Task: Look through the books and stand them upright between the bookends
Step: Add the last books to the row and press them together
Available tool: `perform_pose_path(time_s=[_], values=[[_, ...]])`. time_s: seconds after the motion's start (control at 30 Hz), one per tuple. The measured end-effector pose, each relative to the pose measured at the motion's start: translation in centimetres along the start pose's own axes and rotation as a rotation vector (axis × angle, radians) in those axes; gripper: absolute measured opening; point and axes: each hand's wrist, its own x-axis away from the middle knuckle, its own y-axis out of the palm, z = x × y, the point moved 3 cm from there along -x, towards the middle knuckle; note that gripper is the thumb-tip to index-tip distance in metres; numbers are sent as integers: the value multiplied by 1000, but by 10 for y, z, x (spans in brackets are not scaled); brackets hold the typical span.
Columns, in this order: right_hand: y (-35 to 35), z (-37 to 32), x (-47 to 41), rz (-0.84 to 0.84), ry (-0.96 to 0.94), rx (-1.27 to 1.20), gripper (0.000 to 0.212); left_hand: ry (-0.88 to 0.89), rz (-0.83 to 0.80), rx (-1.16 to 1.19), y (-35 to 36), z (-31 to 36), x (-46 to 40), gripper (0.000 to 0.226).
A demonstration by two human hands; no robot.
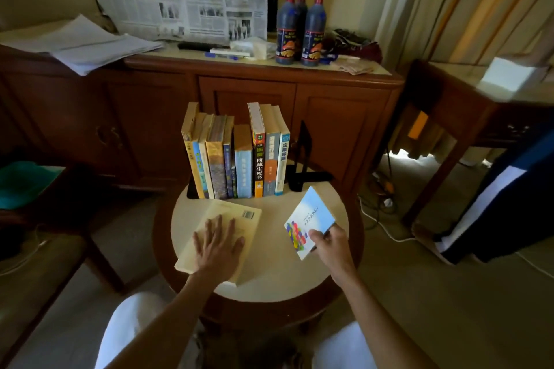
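- At the near right of the round table [269,278], my right hand [329,244] pinches the lower corner of a sky-blue paperback [308,219], thumb on the cover and fingers curled beneath; the book tilts up off the tabletop.
- I judge a corner pinch is too weak for standing it up, so I want to slide my grip toward the spine before I carry it.
- Beside it, my left hand [217,244] lies flat with fingers spread on a yellowed paperback [221,234], which rests back cover up on the table, barcode toward the row; this hand grips nothing, only presses.
- Behind both, the row of upright books [236,159] stands against the left bookend [192,192], of which only the base shows.
- Just right of the row, the black right bookend [302,156] stands a little apart from the last spine, leaving a gap.
- I think that gap is the place for the blue book: spine toward me, lowered straight, so the last book does not tip.
- Afterwards I would nudge the bookend in to close the slack.
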Motion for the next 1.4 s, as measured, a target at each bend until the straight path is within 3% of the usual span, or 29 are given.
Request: perform_pose_path(time_s=[0.37, 0.63, 1.0, 1.2, 1.4], values=[[32, -11, -65, 54, -20, 144, 27, 14, 176, 14, 1, -7, -12, 72], [63, -31, -123, 154, -45, 171, 36, 20, 173, -22, 3, -8, -13, 70], [69, -17, -163, -377, -33, 353, 57, 12, 197, -32, 1, -5, -11, 69], [75, -25, -184, -383, -50, 418, 52, 3, 198, -28, 0, -5, -11, 67], [83, -26, -202, -391, -46, 407, 60, -11, 203, -27, 2, -6, -14, 65]])
